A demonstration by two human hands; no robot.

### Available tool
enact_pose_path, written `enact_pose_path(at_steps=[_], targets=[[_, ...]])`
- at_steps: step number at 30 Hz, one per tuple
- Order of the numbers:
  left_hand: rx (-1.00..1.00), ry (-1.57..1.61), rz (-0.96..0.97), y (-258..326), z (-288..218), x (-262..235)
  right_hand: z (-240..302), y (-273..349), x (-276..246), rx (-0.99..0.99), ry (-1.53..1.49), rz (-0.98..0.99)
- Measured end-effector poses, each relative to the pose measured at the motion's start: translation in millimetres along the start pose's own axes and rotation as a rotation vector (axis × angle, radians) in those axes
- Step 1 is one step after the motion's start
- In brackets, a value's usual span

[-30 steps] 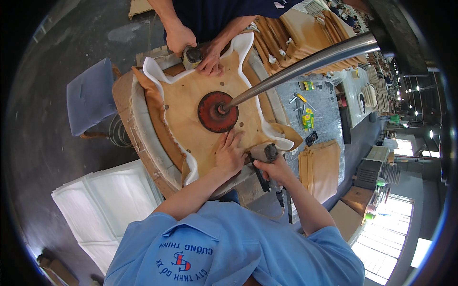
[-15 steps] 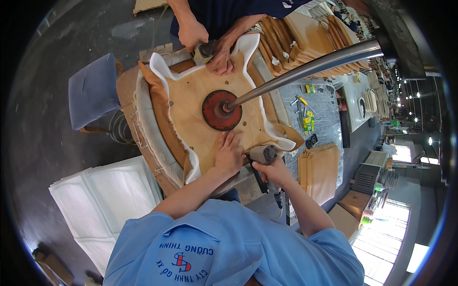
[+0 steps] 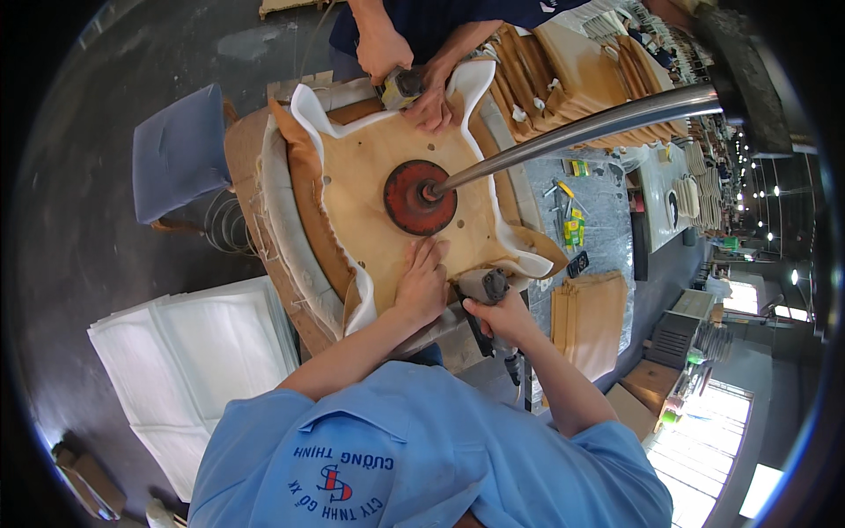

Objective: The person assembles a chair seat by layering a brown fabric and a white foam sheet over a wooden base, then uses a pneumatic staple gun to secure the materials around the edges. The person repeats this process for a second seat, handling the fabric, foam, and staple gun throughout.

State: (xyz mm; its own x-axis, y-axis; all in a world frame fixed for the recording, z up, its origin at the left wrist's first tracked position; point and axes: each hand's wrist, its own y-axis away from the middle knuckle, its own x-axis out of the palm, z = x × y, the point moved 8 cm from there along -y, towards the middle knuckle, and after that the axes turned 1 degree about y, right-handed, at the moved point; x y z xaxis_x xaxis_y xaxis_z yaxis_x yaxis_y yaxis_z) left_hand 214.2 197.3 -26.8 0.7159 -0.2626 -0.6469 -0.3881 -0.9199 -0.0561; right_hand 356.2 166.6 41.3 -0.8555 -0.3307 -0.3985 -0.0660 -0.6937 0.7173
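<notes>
Shifted slightly rightward in view, the wooden panel lies under the red disc; the left hand rests on it, fingers flat; the right hand wraps its fingers round the staple gun at the panel's near edge; best kept square, clear of the left

A roughly square, pale wooden panel, dotted with small dark round spots, lies flat beneath the left hand. White padding and tan covering material curl up around its edges. Toward its near right, a grey-and-black powered gun sits in the right hand.
</notes>
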Motion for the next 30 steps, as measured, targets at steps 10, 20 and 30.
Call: enact_pose_path(at_steps=[10, 20, 30], targets=[[0.066, 0.117, -0.028, -1, 4, -6, 2, -1, 4, 0.014, -0.016, -0.044], [0.092, 0.066, -0.040, 7, 8, -13, 7, 3, 18, 0.031, 0.061, -0.073], [-0.101, 0.041, 0.022, 21, 15, -29, 9, 6, 30, 0.018, 0.020, 0.032]])
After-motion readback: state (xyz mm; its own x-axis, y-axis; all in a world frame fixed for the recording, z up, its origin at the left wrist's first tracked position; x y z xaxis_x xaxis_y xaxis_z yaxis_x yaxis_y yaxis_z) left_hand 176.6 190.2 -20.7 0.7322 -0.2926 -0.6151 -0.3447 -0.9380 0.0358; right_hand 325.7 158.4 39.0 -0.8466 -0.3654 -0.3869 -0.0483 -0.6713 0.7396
